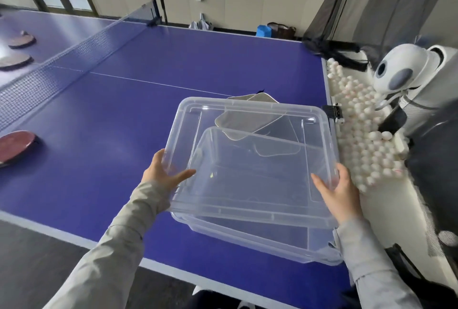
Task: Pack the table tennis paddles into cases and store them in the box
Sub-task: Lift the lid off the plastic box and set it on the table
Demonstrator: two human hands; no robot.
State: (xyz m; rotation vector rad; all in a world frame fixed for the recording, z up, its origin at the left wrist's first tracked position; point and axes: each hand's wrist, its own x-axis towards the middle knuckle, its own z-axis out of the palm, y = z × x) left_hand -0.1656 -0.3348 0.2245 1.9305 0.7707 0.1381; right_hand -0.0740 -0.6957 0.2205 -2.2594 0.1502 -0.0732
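Note:
A clear plastic box (250, 239) stands on the blue table near its front right corner. Above it I hold its clear lid (247, 115), tilted and lifted off the box. My left hand (164, 172) grips the lid's left edge, thumb on top. My right hand (339, 192) grips the lid's right edge. Grey paddle cases (247, 120) lie on the table behind the box, seen through the lid. A red paddle (16, 145) lies at the table's left edge. Two more paddles (21, 41) (14, 61) lie beyond the net.
The net (74, 56) crosses the table at the left. Off the table's right edge a tray holds several white balls (359, 135), beside a white ball machine (406, 68) and dark netting. Bags (277, 30) stand by the far wall.

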